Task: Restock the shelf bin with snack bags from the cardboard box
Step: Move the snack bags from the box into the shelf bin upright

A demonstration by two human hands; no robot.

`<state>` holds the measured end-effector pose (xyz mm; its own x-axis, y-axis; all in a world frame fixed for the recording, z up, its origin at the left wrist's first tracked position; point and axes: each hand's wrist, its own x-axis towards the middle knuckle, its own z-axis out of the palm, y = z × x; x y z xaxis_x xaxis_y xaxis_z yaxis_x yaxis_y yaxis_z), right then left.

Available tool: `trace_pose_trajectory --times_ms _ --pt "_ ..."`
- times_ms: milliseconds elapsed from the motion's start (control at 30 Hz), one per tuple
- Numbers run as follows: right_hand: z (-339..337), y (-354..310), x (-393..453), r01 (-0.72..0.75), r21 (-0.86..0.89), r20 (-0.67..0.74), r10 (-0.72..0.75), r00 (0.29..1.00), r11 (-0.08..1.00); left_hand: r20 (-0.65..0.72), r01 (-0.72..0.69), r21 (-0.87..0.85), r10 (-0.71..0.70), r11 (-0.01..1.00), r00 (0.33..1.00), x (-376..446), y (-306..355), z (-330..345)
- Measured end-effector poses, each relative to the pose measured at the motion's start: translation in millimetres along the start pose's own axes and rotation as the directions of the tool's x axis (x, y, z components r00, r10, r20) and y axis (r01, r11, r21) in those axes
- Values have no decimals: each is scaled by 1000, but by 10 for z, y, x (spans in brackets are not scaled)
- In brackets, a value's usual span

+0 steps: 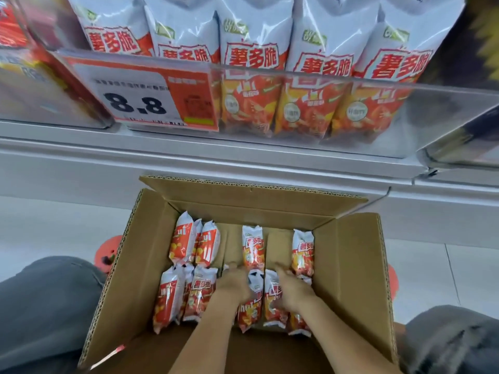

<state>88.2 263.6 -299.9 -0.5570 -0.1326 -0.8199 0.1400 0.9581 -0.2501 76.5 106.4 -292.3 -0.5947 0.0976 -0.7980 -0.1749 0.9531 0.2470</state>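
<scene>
An open cardboard box [348, 265] stands on the floor below the shelf, holding several red and white snack bags [183, 241] in two rows. Both my forearms reach down into it. My left hand [233, 282] is in the near row beside a bag [252, 306]; its fingers dip between the bags and are blurred. My right hand [293, 290] lies over another near-row bag [272, 309] with its fingers stretched forward. Above, the clear shelf bin [437, 112] holds a row of the same bags [251, 36] standing upright.
A price tag reading 8.8 [135, 103] sits on the bin's front left. The grey shelf edge [189, 157] overhangs the box. My knees in grey trousers [48, 306] flank the box. A neighbouring bin [40, 90] is at the left.
</scene>
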Motion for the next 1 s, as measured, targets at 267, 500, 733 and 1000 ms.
trace_pose_trajectory --times_ms 267,500,733,1000 --pt "-109 13 47 77 -255 151 -39 988 964 -62 74 52 -71 996 996 154 191 283" --pt "-192 65 -73 40 44 122 -45 992 998 -75 0 -180 -14 984 997 64 124 197" --pt "-644 -79 -445 78 426 64 -116 991 902 -12 -95 -549 106 831 994 -201 -69 -482" --pt "-1490 -373 -1361 201 684 62 -331 942 701 50 -102 -906 344 411 938 -1246 -79 -1504"
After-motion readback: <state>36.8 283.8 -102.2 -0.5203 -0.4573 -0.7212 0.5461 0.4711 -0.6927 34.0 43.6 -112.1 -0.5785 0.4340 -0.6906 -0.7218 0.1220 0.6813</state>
